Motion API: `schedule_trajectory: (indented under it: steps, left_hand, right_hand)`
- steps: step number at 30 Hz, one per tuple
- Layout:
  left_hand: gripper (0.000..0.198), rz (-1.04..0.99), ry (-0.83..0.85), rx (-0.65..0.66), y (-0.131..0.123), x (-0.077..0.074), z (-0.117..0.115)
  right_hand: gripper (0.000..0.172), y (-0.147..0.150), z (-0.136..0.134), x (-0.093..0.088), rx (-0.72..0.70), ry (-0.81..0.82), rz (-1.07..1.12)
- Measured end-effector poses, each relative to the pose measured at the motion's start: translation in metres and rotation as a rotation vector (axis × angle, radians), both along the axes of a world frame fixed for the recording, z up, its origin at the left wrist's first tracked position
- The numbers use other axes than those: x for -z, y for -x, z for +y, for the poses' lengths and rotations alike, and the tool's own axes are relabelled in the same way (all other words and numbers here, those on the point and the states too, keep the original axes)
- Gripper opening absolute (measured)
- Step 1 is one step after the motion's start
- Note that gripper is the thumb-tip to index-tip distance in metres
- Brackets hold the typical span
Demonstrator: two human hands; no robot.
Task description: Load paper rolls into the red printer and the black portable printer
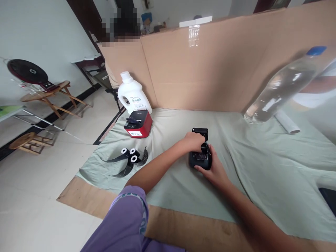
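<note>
A small black device (200, 161) with its lid (200, 133) raised lies on the green cloth (173, 175). My right hand (216, 169) is wrapped round the device's right side, with the thumb at its near edge. My left hand (194, 141) reaches over the device's open upper part, its fingers bent down into it; what they hold, if anything, is hidden. Further left, several black rolls with white cores (134, 159) lie on the cloth with loose dark strips. Behind them stands a red and black box-shaped device (143, 124).
A white jug (135, 94) stands at the back left, before a cardboard wall (196, 77). A large clear bottle (283, 87) and a white roll (287, 121) are at the right. A dark object (329, 197) lies at the right edge. Beyond the cardboard, a person's head is blurred out.
</note>
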State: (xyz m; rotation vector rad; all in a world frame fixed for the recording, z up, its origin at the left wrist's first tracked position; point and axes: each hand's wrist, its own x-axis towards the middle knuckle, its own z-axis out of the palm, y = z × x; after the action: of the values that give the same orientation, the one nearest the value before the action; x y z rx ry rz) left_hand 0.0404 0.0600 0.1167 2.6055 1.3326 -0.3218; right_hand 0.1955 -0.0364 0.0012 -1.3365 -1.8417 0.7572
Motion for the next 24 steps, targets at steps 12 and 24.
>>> schedule_trajectory:
  steps: [12, 24]
  left_hand:
    - [0.036, -0.346, -0.388, -1.138, 0.127, 0.024, -0.126]
    - [0.036, -0.331, -0.29, -1.301, 0.158, 0.046, -0.179]
  right_hand:
    - [0.109, -0.003, 0.004, 0.005, -0.005, 0.004, 0.09]
    - [0.104, -0.004, 0.006, 0.008, 0.01, -0.002, 0.095]
